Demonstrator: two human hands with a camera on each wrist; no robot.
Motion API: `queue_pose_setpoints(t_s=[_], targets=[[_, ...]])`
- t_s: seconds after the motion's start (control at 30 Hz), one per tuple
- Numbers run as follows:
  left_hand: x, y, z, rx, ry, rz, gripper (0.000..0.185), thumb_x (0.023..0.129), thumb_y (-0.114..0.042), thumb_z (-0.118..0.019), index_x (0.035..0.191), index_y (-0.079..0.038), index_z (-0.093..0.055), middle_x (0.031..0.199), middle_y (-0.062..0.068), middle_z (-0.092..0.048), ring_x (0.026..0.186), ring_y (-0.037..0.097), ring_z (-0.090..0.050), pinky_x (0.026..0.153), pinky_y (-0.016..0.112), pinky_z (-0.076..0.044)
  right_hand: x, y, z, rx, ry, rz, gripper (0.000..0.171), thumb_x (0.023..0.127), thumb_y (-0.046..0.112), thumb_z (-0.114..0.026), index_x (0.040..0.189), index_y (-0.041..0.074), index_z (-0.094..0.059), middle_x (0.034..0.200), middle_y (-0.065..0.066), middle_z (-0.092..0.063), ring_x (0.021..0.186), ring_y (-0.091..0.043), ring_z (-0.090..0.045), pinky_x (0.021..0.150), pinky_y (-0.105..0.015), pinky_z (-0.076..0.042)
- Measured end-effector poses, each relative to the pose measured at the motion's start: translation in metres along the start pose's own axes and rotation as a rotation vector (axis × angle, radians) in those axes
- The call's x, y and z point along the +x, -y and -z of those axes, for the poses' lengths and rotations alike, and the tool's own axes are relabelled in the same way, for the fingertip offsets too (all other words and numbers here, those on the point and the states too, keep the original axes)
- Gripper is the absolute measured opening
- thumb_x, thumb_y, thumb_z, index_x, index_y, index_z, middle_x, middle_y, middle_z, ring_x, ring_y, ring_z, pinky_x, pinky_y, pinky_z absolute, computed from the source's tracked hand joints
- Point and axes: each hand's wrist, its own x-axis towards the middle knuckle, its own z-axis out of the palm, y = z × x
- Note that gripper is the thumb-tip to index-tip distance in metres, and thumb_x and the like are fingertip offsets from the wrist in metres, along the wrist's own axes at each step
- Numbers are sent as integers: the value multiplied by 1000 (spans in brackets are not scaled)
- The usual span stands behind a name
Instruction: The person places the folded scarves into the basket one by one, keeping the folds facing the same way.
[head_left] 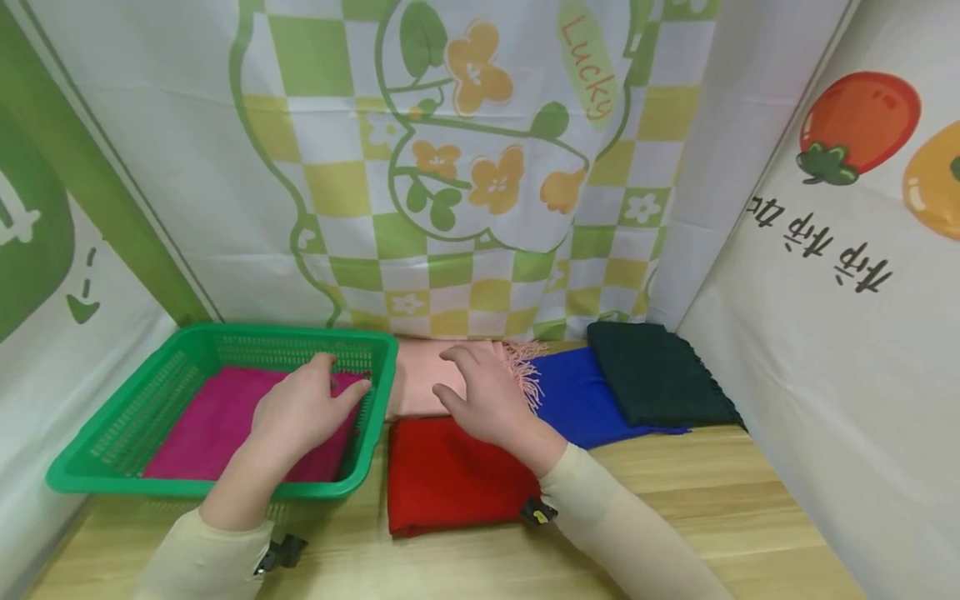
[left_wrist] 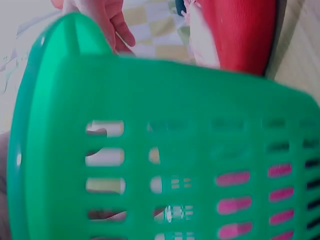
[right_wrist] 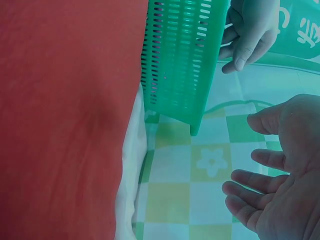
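My left hand (head_left: 303,408) hovers over the green basket (head_left: 67,477), fingers loosely bent and holding nothing. Below it, a folded magenta scarf (head_left: 217,417) lies flat inside the basket. My right hand (head_left: 483,396) hangs over the pink fringed scarf (head_left: 420,375) and the far edge of the folded red scarf (head_left: 450,483), its fingers spread and relaxed. In the right wrist view the right palm (right_wrist: 295,185) shows bare, with the left hand (right_wrist: 255,32) beyond the basket wall. The basket side (left_wrist: 165,90) hides most of the left hand in the left wrist view.
Right of the pink scarf lie a blue scarf (head_left: 573,400) and, partly on it, a folded dark green scarf (head_left: 660,375). Printed cloth (head_left: 480,275) hangs along the back, and white cloth walls (head_left: 825,358) stand at the sides. The wooden table (head_left: 690,500) runs along the front.
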Motion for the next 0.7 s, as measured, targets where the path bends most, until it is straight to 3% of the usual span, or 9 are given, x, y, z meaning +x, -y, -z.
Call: queue_pose_setpoints(t_s=[0.13, 0.33, 0.57, 0.7], targets=[[2, -11, -9, -2, -21, -28, 81, 108, -51, -68, 158, 9, -47, 145, 29, -65, 114, 45, -72, 81, 60, -61, -8, -7, 5, 22, -9, -9, 45, 107, 25, -77, 144, 1, -66, 148, -15, -63, 143, -36, -57, 130, -58, -33], [2, -22, -18, -5, -51, -79, 71, 108, -48, -70, 150, 7, -56, 134, 25, -70, 113, 41, -71, 85, 60, -61, -18, -16, 13, 1, -16, -56, 45, 107, 27, -77, 144, 3, -66, 146, -13, -65, 137, -36, -62, 114, -55, -51], [2, -37, -30, 8, -73, -145, 65, 107, -43, -72, 143, 10, -62, 128, 27, -70, 116, 46, -68, 90, 62, -60, -27, -29, 23, -11, -39, -85, 45, 106, 25, -78, 144, 2, -66, 146, -16, -66, 142, -38, -59, 118, -56, -49], [2, -46, -39, 29, -85, -173, 66, 105, -41, -76, 145, 10, -62, 136, 30, -66, 124, 50, -63, 99, 65, -57, -32, -39, 28, -18, -59, -88, 47, 105, 23, -80, 144, 1, -66, 147, -17, -66, 143, -39, -59, 119, -56, -48]])
